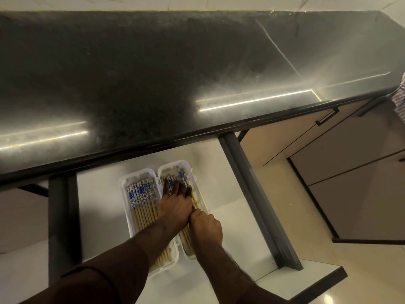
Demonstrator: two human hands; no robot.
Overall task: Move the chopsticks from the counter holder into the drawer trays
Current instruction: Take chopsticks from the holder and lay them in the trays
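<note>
Two white trays lie side by side in the open drawer. The left tray (125,183) holds a neat row of wooden chopsticks (142,207) with blue-and-white patterned tops. The right tray (186,166) holds more chopsticks (183,175), mostly hidden under my hands. My left hand (175,202) lies flat with fingers spread, pressing on the chopsticks in the right tray. My right hand (205,227) is curled over the near part of that tray, touching the chopsticks there. No counter holder is in view.
The dark stone counter (175,73) overhangs the back of the drawer. The drawer has a white floor (98,216) and grey side walls (258,198). Beige cabinet fronts with a dark handle (327,116) stand at the right. A striped cloth (400,99) hangs at the far right edge.
</note>
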